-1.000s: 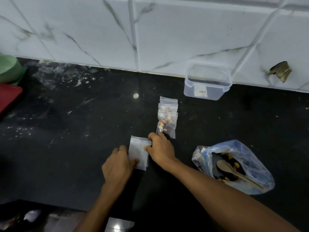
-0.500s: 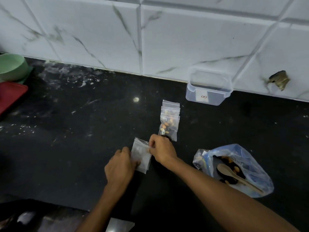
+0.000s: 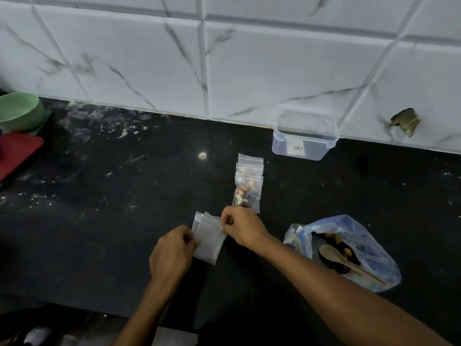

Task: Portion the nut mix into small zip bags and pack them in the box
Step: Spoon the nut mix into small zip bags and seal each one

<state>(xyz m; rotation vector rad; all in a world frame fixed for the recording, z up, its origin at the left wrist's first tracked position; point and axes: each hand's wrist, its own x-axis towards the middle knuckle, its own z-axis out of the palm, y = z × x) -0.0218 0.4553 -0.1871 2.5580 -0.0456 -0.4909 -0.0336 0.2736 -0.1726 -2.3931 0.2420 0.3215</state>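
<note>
A small stack of empty clear zip bags [image 3: 208,239] lies on the black counter in front of me. My left hand [image 3: 172,255] pinches its left edge. My right hand [image 3: 242,227] pinches the top right corner of the uppermost bag. Just beyond my right hand lies a row of filled zip bags [image 3: 248,184] holding nuts, overlapping each other. A clear plastic box [image 3: 304,136] stands open against the tiled wall. To the right, a large blue-tinted bag of nut mix [image 3: 349,250] lies open with a wooden spoon [image 3: 341,258] in it.
At the far left edge stand a green bowl [image 3: 17,111] and a red tray [image 3: 17,153]. The white marble-look tiled wall [image 3: 224,71] bounds the back of the black counter [image 3: 112,196]. The counter's front edge runs below my forearms.
My right hand has curled and now pinches the upper right corner of the top empty bag, lifting it slightly. My left hand keeps its hold on the stack's left edge.
</note>
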